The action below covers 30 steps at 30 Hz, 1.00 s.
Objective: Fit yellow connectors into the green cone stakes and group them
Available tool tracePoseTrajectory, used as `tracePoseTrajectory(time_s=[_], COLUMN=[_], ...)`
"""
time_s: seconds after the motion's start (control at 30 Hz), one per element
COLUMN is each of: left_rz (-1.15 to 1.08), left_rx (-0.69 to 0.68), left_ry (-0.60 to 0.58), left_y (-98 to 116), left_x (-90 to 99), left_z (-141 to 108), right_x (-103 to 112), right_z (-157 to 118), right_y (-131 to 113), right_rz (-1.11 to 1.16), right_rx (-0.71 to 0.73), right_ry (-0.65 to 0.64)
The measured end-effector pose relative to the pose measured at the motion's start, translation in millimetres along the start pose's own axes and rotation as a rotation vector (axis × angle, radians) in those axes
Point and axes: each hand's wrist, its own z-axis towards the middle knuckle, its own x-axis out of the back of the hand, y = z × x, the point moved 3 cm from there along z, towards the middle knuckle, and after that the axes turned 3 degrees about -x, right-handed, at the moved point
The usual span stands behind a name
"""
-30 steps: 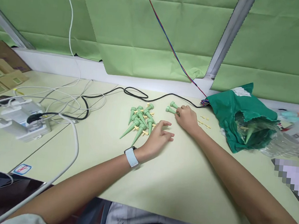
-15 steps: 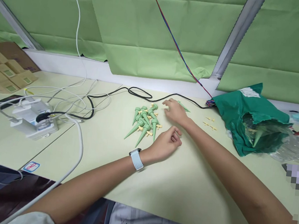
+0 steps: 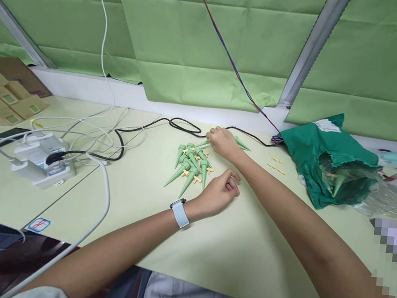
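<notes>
Several green plastic watering spikes [image 3: 191, 156] with small pale-yellow valve pieces lie in a pile at mid-table. Above the pile's right side, my right hand [image 3: 223, 143] has its fingers closed around a green spike [image 3: 202, 143], which points left; its wider end is hidden by the fingers. Another green spike [image 3: 243, 144] lies behind this hand. My left hand [image 3: 219, 192] rests on the table just right of the pile, fingers curled in, with nothing visible in them. A watch with a light-blue strap [image 3: 180, 214] is on the left wrist.
Loose yellow valve pieces [image 3: 277, 166] lie to the right, before an opened green bag [image 3: 327, 156] with spikes inside. On the left stand a white power strip [image 3: 51, 167] with tangled cables and stacked small boxes [image 3: 10, 98]. A black cable [image 3: 183, 125] runs along the back.
My right hand has moved left to the pile's top right and closed on a green spike, which has been turned to point left. My left hand has stayed in place.
</notes>
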Motion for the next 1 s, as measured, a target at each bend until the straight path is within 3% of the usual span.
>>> tracePoseTrajectory(time_s=[0.13,0.23,0.4,0.53,0.63,0.7,0.87,1.0], left_rz=[-0.076,-0.158,-0.371,-0.5,-0.546,-0.533,-0.475,-0.405], left_rx=[0.017,0.047,0.113,0.17,0.138,0.107,0.084,0.101], left_ry=[0.025,0.017,0.055,0.08,0.116,0.133,0.046,0.134], left_y=[-5,-7,-4,-4,-4,-2,6,4], left_x=[-0.1,0.2,5.0,7.6,7.8,7.5,7.0,11.5], left_z=[1,3,7,12,14,15,13,12], right_x=[19,28,34,32,27,24,17,10], right_z=[-34,-70,-133,-171,-185,-188,-185,-185], right_y=[16,24,16,-1,-13,-18,-18,-15], right_rz=[0.046,0.233,0.57,0.844,0.925,0.955,1.023,1.143], right_rx=[-0.072,-0.163,-0.319,-0.386,-0.406,-0.392,-0.398,-0.446], right_ry=[0.208,0.361,0.506,0.47,0.438,0.43,0.407,0.368])
